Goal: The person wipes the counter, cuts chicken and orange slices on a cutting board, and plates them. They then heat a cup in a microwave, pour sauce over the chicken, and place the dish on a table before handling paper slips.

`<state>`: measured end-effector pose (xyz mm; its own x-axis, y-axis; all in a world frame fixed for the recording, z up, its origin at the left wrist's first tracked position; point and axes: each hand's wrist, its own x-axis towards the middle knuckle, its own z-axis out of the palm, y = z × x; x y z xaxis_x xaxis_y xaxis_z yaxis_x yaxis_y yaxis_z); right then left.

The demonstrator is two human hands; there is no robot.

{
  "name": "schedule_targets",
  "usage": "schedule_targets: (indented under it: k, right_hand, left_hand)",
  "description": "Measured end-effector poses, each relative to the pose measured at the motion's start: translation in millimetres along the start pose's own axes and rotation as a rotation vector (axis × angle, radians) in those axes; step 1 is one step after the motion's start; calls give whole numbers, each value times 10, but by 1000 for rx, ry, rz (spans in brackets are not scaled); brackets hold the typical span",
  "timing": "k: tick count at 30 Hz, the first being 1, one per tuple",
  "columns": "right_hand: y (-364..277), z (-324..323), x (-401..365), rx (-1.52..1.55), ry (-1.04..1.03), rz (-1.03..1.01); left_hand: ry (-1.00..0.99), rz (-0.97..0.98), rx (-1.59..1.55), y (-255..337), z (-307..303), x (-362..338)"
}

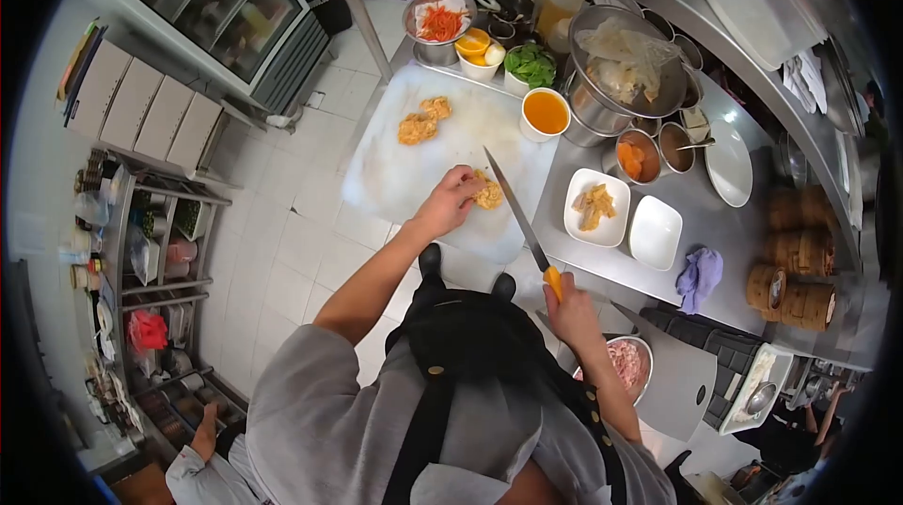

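Observation:
My right hand (572, 315) is closed round the yellow handle of a long kitchen knife (515, 209), whose blade slants up and away over the white cutting board (381, 171). With bent fingers, my left hand (451, 199) grips a golden fried piece (488, 192), just left of the blade. The blade looks close beside this piece; whether it touches cannot be told. Farther up the board lie more fried pieces (419, 127). To the right, a square white bowl (571, 223) holds fried strips (594, 207), and a second white bowl (656, 232) stands beside it.
Behind the board stand a bowl of orange shreds (440, 23), a tub of green leaves (531, 65) and a tub of orange liquid (546, 114). A purple cloth (700, 279) lies at right. Below is a bowl of raw meat (628, 364). Another person's arm (204, 434) shows lower left.

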<state>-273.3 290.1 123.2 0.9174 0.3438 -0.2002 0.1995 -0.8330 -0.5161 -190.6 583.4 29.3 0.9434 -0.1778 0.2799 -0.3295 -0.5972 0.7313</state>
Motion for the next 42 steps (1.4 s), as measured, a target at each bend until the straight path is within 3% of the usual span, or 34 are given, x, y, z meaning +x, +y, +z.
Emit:
schedule_targets:
  k: [9, 16, 22, 24, 27, 30, 34, 38, 42]
  right_hand:
    - [-139, -143, 212, -188, -187, 27]
    - [-202, -314, 228, -247, -282, 40]
    - [-215, -42, 742, -243, -346, 63]
    - [-256, 82, 905, -227, -289, -15]
    - [-324, -218, 671, -203, -376, 53]
    - [3, 22, 454, -192, -338, 64]
    - [39, 618, 1031, -94, -193, -35]
    - [-78, 108, 850, -125, -185, -94]
    - [-81, -45, 500, -186, -250, -21]
  left_hand:
    - [417, -79, -68, 147, 296, -110]
    - [473, -81, -99, 130, 345, -97]
    - [562, -109, -157, 24, 466, -100]
    - [603, -53, -170, 16, 479, -105]
    - [620, -89, -118, 39, 469, -104]
    - [608, -35, -80, 47, 457, -112]
    - [595, -48, -126, 100, 443, -110]
    - [604, -43, -110, 78, 446, -135]
    - [577, -59, -96, 84, 449, -155]
